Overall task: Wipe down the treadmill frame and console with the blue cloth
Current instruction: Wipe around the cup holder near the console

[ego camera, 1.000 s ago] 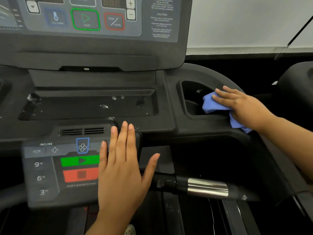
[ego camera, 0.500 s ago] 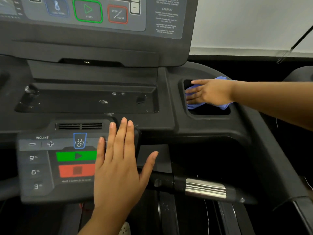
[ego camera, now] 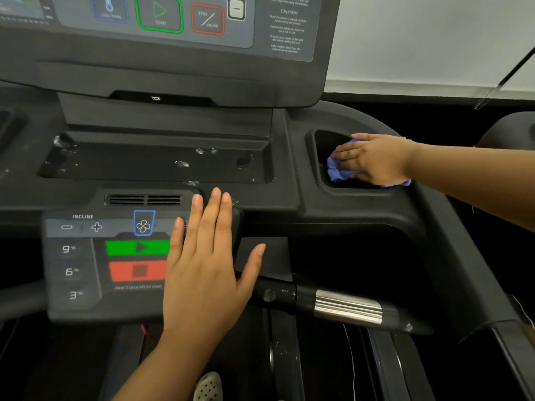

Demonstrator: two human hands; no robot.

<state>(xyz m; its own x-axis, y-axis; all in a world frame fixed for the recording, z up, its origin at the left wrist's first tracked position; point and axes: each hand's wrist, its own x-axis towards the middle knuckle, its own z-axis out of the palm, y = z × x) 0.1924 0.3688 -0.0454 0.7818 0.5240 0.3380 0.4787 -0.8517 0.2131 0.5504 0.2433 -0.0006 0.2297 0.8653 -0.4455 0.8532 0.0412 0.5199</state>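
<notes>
Presses bunched blue cloth (ego camera: 337,171) into cup holder (ego camera: 322,140) at console's right, under right hand (ego camera: 375,159), fingers nearly straight on top. Rests left hand (ego camera: 202,270) flat, fingers extended, thumb spread, on lower control panel (ego camera: 75,273), well apart from cloth, holding nothing.

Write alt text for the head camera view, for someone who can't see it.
A person's right hand presses a blue cloth into a recessed pocket on the right side of a dark treadmill console. The left hand lies flat over the right end of the lower control panel.
</notes>
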